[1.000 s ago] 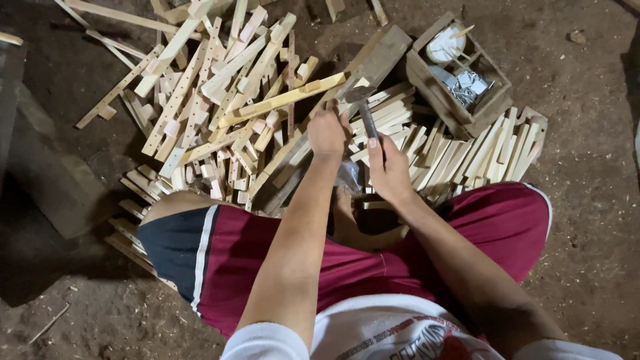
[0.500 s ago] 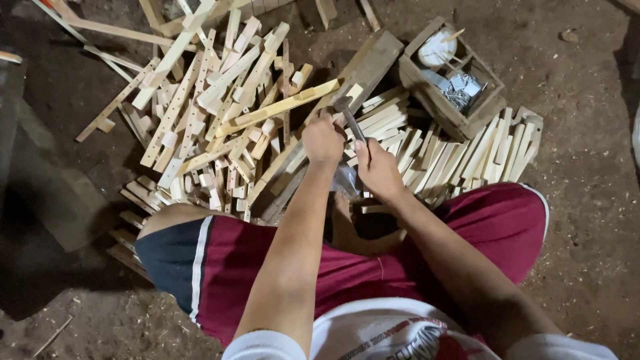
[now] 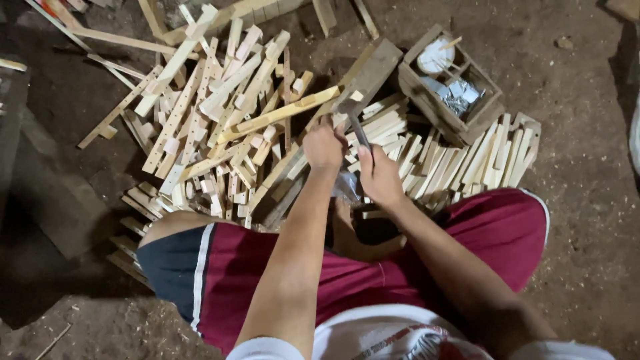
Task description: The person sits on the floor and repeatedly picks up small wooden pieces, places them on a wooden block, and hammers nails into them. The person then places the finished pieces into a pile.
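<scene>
At the far left, a loose heap of pale wooden sticks (image 3: 220, 113) lies on the dirt floor (image 3: 587, 220). The left hand (image 3: 324, 144) reaches forward with its arm straight, fingers closed on a long wooden slat (image 3: 280, 115) that runs from lower left to upper right, its far end by a flat board (image 3: 373, 70). Just right of it, the right hand (image 3: 380, 175) is clenched around a hammer (image 3: 357, 127), whose handle rises from the fist and tilts up-left, head above the slat's end. Compared with a second ago, the hammer head sits higher and both hands have shifted slightly away from the body. Further right stands a small wooden box (image 3: 453, 87) holding nails, behind a row of sticks.
</scene>
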